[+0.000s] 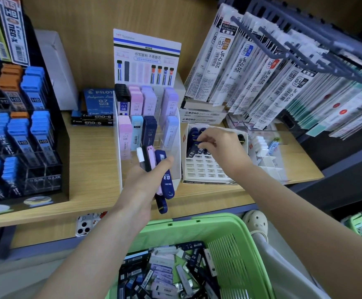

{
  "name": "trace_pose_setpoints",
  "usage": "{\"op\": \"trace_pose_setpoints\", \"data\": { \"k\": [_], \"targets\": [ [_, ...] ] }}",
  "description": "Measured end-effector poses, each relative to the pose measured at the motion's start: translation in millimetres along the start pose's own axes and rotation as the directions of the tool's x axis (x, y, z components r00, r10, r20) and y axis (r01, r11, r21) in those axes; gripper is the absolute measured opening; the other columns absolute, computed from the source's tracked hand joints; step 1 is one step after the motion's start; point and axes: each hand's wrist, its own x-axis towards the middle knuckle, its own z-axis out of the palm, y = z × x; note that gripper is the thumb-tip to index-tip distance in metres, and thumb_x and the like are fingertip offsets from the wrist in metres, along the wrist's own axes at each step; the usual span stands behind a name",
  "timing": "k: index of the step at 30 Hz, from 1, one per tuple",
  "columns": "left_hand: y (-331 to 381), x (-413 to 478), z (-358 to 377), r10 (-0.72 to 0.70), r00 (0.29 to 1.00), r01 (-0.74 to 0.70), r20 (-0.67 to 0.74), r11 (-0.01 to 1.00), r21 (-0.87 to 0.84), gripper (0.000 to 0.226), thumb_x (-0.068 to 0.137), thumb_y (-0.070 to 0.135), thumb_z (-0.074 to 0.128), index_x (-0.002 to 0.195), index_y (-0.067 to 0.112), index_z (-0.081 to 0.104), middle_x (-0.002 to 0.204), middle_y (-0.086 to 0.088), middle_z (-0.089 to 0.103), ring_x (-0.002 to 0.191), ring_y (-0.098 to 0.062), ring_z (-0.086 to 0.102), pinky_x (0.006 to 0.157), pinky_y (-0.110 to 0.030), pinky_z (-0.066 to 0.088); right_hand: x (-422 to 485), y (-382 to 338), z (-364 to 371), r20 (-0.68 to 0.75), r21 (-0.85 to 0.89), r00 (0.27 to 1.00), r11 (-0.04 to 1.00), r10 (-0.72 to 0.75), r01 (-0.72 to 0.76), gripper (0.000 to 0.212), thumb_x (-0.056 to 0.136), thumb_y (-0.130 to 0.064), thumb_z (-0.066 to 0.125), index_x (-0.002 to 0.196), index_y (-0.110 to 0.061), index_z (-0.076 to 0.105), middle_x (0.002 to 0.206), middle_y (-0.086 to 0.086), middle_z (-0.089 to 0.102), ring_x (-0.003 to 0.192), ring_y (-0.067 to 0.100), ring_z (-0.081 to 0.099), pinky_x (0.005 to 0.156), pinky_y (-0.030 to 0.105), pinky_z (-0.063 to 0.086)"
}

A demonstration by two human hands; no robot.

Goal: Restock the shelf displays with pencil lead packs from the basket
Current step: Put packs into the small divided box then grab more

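Both hands work lead packs at the wooden shelf (89, 152).
Left hand (145, 180) grips a fan of slim, glossy packs (152, 156) before the tiered clear display (118, 152); right hand (223, 145) pinches a navy pack (194, 145) in the slotted card box (206, 169). A ribbed green plastic basket (229, 229) below holds more.

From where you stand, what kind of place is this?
Most likely a stationery shop aisle. Refill packs hang in rows at the right, displays of pencil lead cases stand on the wooden shelf, and a green basket of loose lead packs sits below.
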Motion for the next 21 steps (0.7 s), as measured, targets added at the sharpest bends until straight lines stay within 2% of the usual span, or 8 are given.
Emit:
{"op": "trace_pose_setpoints", "data": {
  "k": [4,6,7,10,12,15,18,21],
  "targets": [
    [1,-1,0,0.011,1.0,-0.01,0.015,1.0,-0.023,0.015,0.082,0.029,0.071,0.084,0.018,0.061,0.083,-0.004,0.065,0.073,-0.02,0.058,0.088,-0.042,0.049,-7,-5,3,-0.068,-0.07,0.995,0.996,-0.068,0.063,0.015,0.09,-0.008,0.059,0.104,-0.006,0.065,0.1,-0.001,0.054,0.084,0.018,0.06,0.08,0.036,0.051],
    [3,-1,0,0.002,1.0,0.0,0.031,0.998,-0.07,0.016,0.081,0.03,0.072,0.087,0.018,0.063,0.078,-0.001,0.067,0.072,-0.017,0.06,0.09,-0.04,0.048,-19,-22,4,-0.147,-0.028,0.986,0.997,-0.072,0.069,0.015,0.094,-0.015,0.054,0.103,-0.008,0.064,0.096,-0.003,0.055,0.079,0.013,0.056,0.075,0.026,0.046],
    [4,-2,0,-0.003,0.999,0.007,0.04,0.995,-0.1,0.017,0.08,0.03,0.072,0.088,0.017,0.063,0.076,0.001,0.068,0.072,-0.015,0.061,0.089,-0.038,0.048,-28,-33,5,-0.132,0.031,0.99,0.998,-0.043,0.048,0.016,0.096,-0.019,0.051,0.099,-0.009,0.064,0.09,-0.004,0.057,0.076,0.012,0.055,0.072,0.024,0.044],
    [7,-3,0,0.013,0.999,-0.004,0.053,0.987,-0.161,0.017,0.08,0.032,0.069,0.085,0.017,0.063,0.065,0.005,0.07,0.066,-0.012,0.065,0.077,-0.031,0.052,-56,-67,3,0.209,0.276,0.971,0.946,0.115,-0.172,0.031,0.096,-0.037,0.044,0.091,-0.012,0.062,0.076,0.001,0.066,0.068,0.015,0.064,0.07,0.035,0.053],
    [7,-3,-1,0.021,0.999,-0.015,0.039,0.987,-0.157,0.02,0.078,0.034,0.07,0.085,0.017,0.062,0.065,0.004,0.069,0.062,-0.013,0.065,0.075,-0.032,0.053,-72,-79,5,0.344,0.349,0.934,0.911,0.093,-0.219,0.025,0.092,-0.039,0.051,0.085,-0.019,0.063,0.072,-0.003,0.066,0.066,0.013,0.065,0.072,0.034,0.055],
    [5,-1,-2,0.023,1.0,-0.022,0.014,0.996,-0.089,0.026,0.078,0.039,0.07,0.087,0.016,0.061,0.071,0.0,0.068,0.067,-0.017,0.063,0.073,-0.034,0.051,-81,-84,7,0.312,0.395,0.948,0.898,0.067,-0.194,0.009,0.087,-0.026,0.065,0.08,-0.02,0.064,0.071,-0.006,0.066,0.07,0.016,0.066,0.074,0.034,0.056],
    [1,2,-3,0.064,0.998,-0.064,0.003,0.998,0.025,0.033,0.077,0.047,0.067,0.09,0.017,0.064,0.069,0.007,0.067,0.063,-0.012,0.056,0.068,-0.03,0.045,-79,-76,4,0.243,0.445,0.963,0.869,0.117,-0.218,0.006,0.089,-0.017,0.063,0.084,-0.019,0.064,0.075,-0.001,0.069,0.071,0.011,0.068,0.077,0.036,0.056],
    [2,2,-3,0.052,0.998,-0.053,0.03,0.998,0.02,0.048,0.073,0.051,0.066,0.102,0.013,0.065,0.078,0.005,0.068,0.057,-0.01,0.049,0.059,-0.023,0.045,-74,-56,-6,0.045,0.203,0.998,0.978,0.032,-0.041,0.003,0.09,-0.016,0.062,0.088,-0.018,0.063,0.078,-0.001,0.067,0.073,0.013,0.065,0.073,0.038,0.054]
  ]
}}
